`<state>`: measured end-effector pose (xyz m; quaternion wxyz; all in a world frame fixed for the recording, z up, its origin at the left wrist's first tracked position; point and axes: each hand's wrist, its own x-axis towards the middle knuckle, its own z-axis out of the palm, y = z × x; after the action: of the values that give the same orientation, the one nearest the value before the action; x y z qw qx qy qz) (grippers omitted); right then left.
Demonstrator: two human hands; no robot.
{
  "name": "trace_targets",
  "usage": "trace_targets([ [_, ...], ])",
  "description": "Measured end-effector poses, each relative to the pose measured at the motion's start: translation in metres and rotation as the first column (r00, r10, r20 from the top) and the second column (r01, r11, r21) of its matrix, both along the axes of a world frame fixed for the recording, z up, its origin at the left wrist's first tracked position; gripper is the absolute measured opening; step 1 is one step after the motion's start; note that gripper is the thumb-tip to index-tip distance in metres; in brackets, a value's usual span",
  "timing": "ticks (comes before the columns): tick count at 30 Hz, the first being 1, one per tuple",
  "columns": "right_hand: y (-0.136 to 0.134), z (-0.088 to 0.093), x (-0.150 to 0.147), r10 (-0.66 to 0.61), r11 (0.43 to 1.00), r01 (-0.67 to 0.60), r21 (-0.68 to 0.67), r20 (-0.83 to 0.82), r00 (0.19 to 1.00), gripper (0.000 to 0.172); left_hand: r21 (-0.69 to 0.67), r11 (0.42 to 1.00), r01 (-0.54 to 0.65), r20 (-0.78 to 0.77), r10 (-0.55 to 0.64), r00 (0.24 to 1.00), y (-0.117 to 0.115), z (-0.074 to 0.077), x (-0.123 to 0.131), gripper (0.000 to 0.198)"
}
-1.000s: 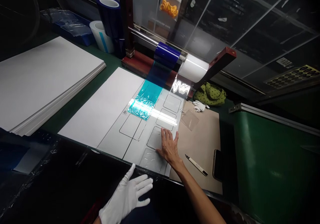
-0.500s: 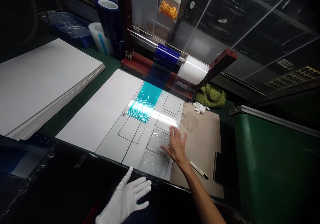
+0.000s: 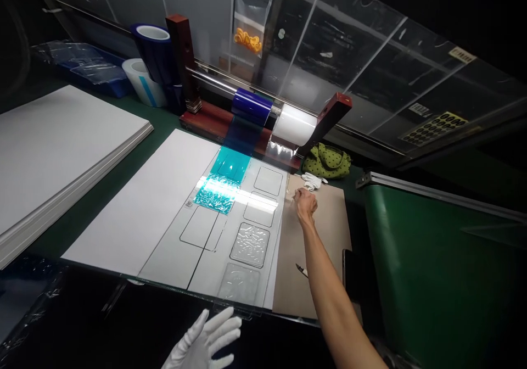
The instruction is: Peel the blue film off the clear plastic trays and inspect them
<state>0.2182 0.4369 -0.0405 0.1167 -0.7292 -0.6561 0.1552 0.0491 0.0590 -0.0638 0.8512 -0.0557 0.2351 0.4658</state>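
Note:
My bare right hand (image 3: pixel 307 204) reaches out over the brown board (image 3: pixel 331 231), fingers curled in a pinch on the edge of a clear plastic square (image 3: pixel 293 196) that is mostly hidden under it. My white-gloved left hand (image 3: pixel 206 342) hovers low near the table's front edge, fingers spread, holding nothing. Left of the board lies a white template sheet (image 3: pixel 164 210) with outlined rectangles. Two clear wrinkled pieces (image 3: pixel 250 244) (image 3: pixel 239 284) rest in its right column. Teal film (image 3: pixel 218 185) runs onto it from a blue roll (image 3: pixel 251 105).
A white roll (image 3: pixel 294 126) shares the red-framed holder with the blue roll. A knife (image 3: pixel 301 270) and a phone (image 3: pixel 348 270) lie by my forearm. A green pouch (image 3: pixel 327 160), a crumpled glove (image 3: pixel 312 180), a stack of white sheets (image 3: pixel 61 144) and spare rolls (image 3: pixel 150 56) surround the work.
My right hand left the clear pieces on the template, moved right and away onto the brown board, and closed on the clear square. The view shifted, and the left hand sank lower.

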Motion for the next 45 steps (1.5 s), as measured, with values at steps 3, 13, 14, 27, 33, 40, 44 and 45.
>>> trace_targets([
  [3, -0.042, 0.031, 0.028, 0.047, 0.996, -0.033, 0.087, -0.169, 0.985, 0.029, 0.092, 0.983, 0.160, -0.316, -0.123, 0.941, 0.022, 0.003, 0.008, 0.083],
  [13, -0.235, 0.120, 0.088, 0.004, 0.998, -0.060, -0.017, -0.944, 0.331, 0.022, 0.544, 0.560, 0.625, -0.800, 0.570, 0.187, 0.120, 0.108, 0.078, 0.114],
  [14, -0.246, 0.119, 0.096, -0.020, 0.999, -0.029, -0.030, -0.956, 0.292, 0.024, 0.570, 0.495, 0.656, -0.773, 0.594, 0.223, 0.120, 0.112, 0.082, 0.106],
  [27, -0.289, 0.125, 0.128, 0.036, 0.998, -0.057, 0.004, -0.815, 0.578, 0.048, 0.453, 0.505, 0.735, -0.880, 0.386, 0.277, 0.105, 0.138, 0.109, 0.086],
  [33, -0.297, 0.142, 0.111, 0.294, 0.943, -0.244, 0.227, -0.220, 0.930, 0.031, 0.227, 0.447, 0.865, -0.873, 0.487, -0.023, 0.099, 0.157, 0.126, 0.081],
  [40, -0.300, 0.147, 0.119, 0.228, 0.959, -0.137, 0.247, -0.392, 0.891, 0.033, 0.171, 0.332, 0.928, -0.747, 0.657, -0.097, 0.102, 0.168, 0.132, 0.080],
  [44, -0.298, 0.131, 0.139, -0.004, 0.995, -0.090, -0.045, -0.912, 0.411, 0.039, 0.410, 0.207, 0.888, -0.641, 0.758, 0.119, 0.094, 0.159, 0.126, 0.091],
  [45, -0.299, 0.130, 0.142, -0.045, 0.992, -0.098, -0.084, -0.939, 0.341, 0.040, 0.420, 0.204, 0.884, -0.605, 0.789, 0.106, 0.092, 0.158, 0.128, 0.093],
])
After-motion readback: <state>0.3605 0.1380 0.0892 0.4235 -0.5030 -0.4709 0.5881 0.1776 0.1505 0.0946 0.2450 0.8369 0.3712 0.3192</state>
